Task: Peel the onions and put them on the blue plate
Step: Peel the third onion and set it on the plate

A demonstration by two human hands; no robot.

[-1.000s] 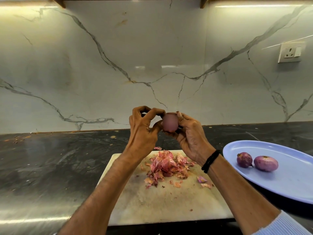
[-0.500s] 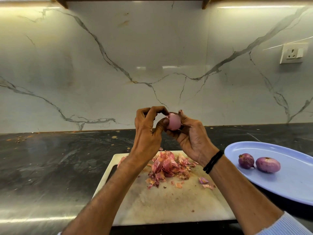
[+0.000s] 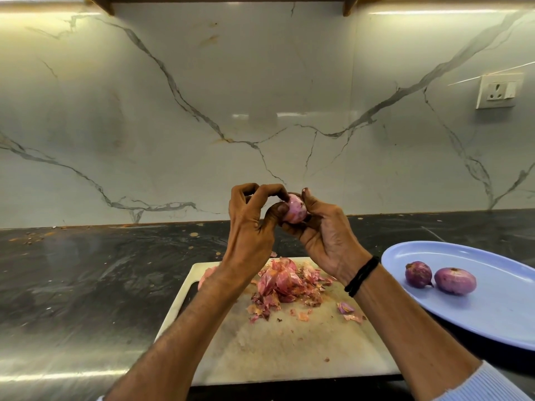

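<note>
Above the pale rectangular cutting board (image 3: pixel 289 348) on the dark stone surface (image 3: pixel 86 270), noted: small pink onion (image 3: pixel 295 209) cradled in the curled grip of the right hand (image 3: pixel 324 235) and pinched by fingertips (image 3: pixel 285 195) of the left hand (image 3: pixel 252 224), raised apparently for dropping skins onto the pink heap (image 3: pixel 280 282) below, with two peeled purple onions (image 3: pixel 419 274) (image 3: pixel 455 280) already on the oval blue plate (image 3: pixel 498 319).

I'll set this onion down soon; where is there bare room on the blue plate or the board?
The blue plate is bare on its near side, between the two onions and the near rim. Its far left part holds those onions. The cutting board is bare near you; the peel pile crowds its far half.
</note>
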